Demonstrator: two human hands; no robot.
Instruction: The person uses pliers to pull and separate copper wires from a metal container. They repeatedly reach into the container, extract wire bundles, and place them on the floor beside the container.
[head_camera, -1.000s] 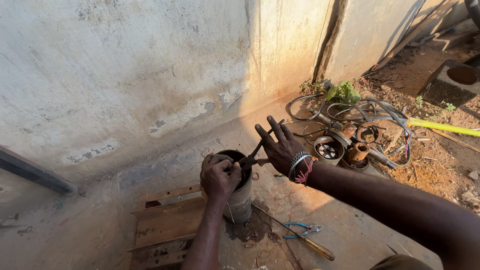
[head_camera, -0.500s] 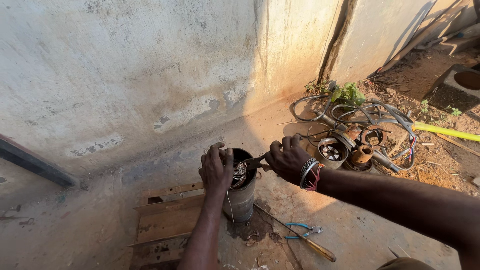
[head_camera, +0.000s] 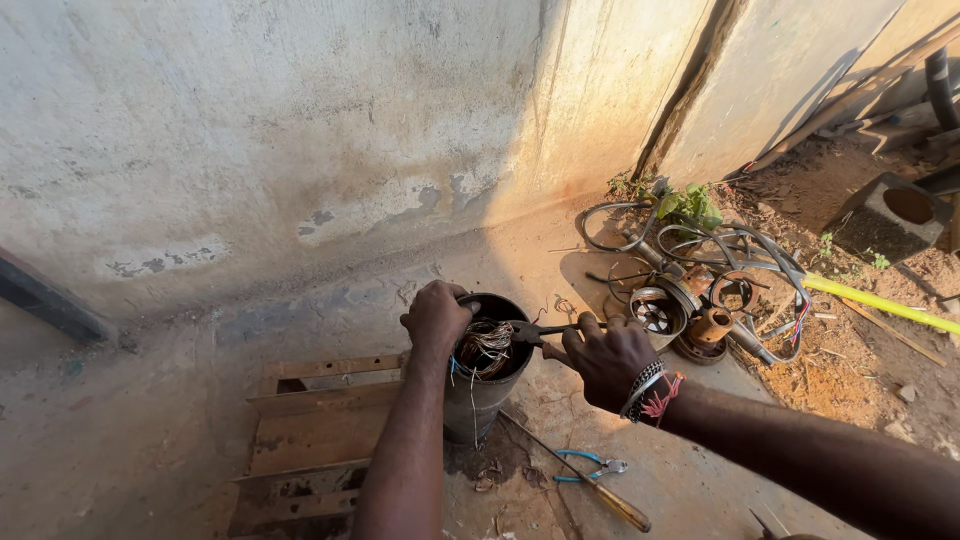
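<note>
Head view: left hand (head_camera: 436, 315) grips the rim of the dark motor housing (head_camera: 478, 395) at its 9 o'clock, fingers closed. Right hand (head_camera: 608, 358), at its 3 o'clock, is closed around pliers (head_camera: 528, 332) reaching into the copper winding (head_camera: 486, 345). Housing stands beside a wooden pallet (head_camera: 315, 430).

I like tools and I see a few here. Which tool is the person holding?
The dark metal pliers in the right hand, their tip inside the grey metal cylinder. The blue-handled pliers and wooden-handled screwdriver lie untouched on the concrete floor.
</note>
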